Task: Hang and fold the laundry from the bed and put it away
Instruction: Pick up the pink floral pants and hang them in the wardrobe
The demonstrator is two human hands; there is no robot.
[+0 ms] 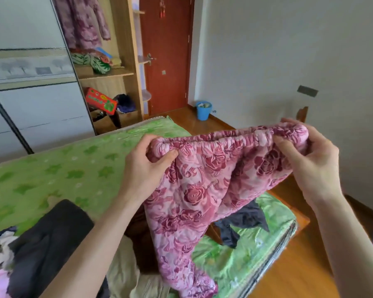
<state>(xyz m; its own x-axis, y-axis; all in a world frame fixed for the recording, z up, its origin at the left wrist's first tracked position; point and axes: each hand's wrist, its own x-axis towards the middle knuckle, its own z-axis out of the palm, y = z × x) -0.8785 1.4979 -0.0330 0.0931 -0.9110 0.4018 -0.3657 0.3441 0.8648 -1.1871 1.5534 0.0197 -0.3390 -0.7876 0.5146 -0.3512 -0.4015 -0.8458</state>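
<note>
Quilted floral cloth trousers (pixel 194 190) (soft, matt) above glossy wooden floor (pixel 293 274).

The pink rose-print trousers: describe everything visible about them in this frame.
The pink rose-print trousers look like thick quilted fabric, pale pink with darker red roses, and have a gathered elastic waistband. The left hand and right hand each pinch one end of the waistband, holding it stretched level above the bed. The legs hang down, the lower end reaching the bedding near the frame's bottom edge.
</note>
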